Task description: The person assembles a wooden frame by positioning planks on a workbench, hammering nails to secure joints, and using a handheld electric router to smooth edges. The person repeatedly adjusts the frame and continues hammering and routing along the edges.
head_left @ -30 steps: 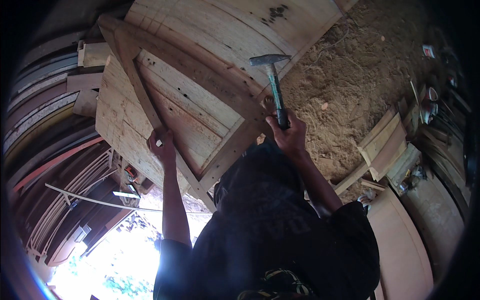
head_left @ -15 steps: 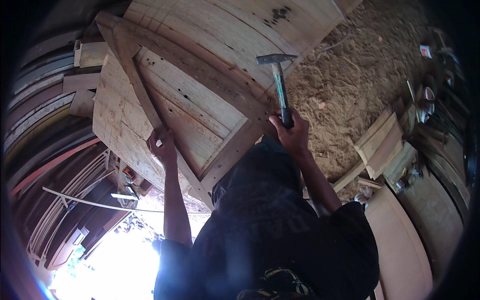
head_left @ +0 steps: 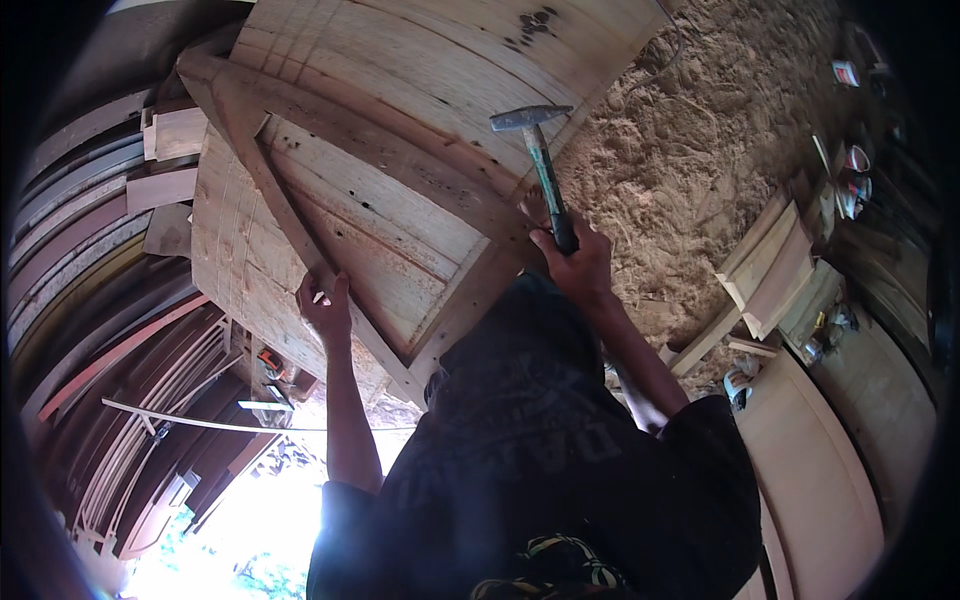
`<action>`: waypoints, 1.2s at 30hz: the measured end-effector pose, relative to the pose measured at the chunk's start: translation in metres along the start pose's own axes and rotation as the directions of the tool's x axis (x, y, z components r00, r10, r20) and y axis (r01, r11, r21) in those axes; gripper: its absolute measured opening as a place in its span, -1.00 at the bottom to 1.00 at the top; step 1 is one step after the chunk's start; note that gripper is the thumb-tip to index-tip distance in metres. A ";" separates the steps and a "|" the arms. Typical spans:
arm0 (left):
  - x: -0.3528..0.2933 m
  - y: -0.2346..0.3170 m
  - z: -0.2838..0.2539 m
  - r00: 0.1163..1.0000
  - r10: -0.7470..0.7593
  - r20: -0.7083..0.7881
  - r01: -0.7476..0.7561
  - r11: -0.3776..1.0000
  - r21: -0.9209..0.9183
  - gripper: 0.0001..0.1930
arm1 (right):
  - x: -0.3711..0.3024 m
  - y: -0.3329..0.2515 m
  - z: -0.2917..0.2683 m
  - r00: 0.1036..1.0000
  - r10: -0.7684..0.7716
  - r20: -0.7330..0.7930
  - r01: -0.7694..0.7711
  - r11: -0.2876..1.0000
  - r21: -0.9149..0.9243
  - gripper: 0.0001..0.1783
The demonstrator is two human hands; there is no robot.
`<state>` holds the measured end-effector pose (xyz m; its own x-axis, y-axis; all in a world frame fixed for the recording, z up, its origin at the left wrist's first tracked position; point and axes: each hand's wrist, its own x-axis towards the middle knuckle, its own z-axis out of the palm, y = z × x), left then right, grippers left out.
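My right hand (head_left: 582,262) is closed around the dark lower handle of a hammer (head_left: 549,187), its metal head raised above the planks. With thumb and fingers, my left hand (head_left: 326,312) grips the edge of a narrow wooden rail (head_left: 287,211). That rail is one side of a wooden frame (head_left: 375,147), whose wider rails meet it at an angle at the far left corner. The frame lies over a large plank tabletop (head_left: 228,222), and lighter boards show through its opening. Its near end is close to my body.
Sawdust-covered ground (head_left: 690,130) spreads on the right, with stacked wood pieces (head_left: 775,265) and curved panels (head_left: 812,450) beyond. Long boards (head_left: 85,225) lean along the left. An orange-and-black tool (head_left: 270,362) lies near a thin strip (head_left: 200,420) at the lower left.
The whole view has shifted slightly, so the frame and boards sit a little differently in it. Both hands keep their holds on the hammer and the rail.
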<state>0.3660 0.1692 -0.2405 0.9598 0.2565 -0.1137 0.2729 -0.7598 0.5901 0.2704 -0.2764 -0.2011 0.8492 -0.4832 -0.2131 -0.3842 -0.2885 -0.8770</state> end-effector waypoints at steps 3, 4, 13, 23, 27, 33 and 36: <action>0.006 -0.010 -0.002 0.999 0.000 0.039 0.003 0.997 -0.075 -0.19 | 0.000 0.000 0.001 1.000 0.015 0.005 -0.015 1.000 -0.004 -0.72; 0.006 -0.011 -0.001 0.999 0.003 0.040 0.001 0.996 -0.093 -0.19 | 0.000 0.001 0.000 1.000 0.026 0.015 -0.026 1.000 -0.006 -0.72; 0.007 -0.035 0.013 0.999 0.025 0.035 -0.021 0.995 -0.099 -0.20 | -0.001 0.001 -0.004 0.995 0.094 0.018 -0.092 0.994 -0.054 -0.69; 0.040 0.005 0.020 0.981 0.162 -0.106 -0.168 0.984 -0.051 -0.15 | 0.002 -0.004 0.000 0.989 0.134 0.059 -0.131 0.990 -0.058 -0.65; 0.093 0.030 0.033 0.977 0.120 -0.178 -0.124 0.992 -0.013 -0.16 | 0.001 -0.002 0.000 0.985 0.162 0.058 -0.155 0.982 -0.103 -0.69; 0.144 0.044 0.048 0.952 0.132 -0.276 -0.135 0.991 0.007 -0.21 | 0.000 0.000 0.000 0.988 0.142 0.065 -0.139 0.989 -0.041 -0.75; 0.141 0.072 0.050 0.961 0.060 -0.270 -0.061 0.998 0.003 -0.23 | -0.001 0.004 -0.002 0.985 0.162 0.063 -0.157 0.985 -0.067 -0.74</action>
<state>0.5239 0.1209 -0.2541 0.9211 0.3624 0.1421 0.2137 -0.7758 0.5937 0.2674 -0.2786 -0.2033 0.7970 -0.4706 -0.3787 -0.5366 -0.2636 -0.8016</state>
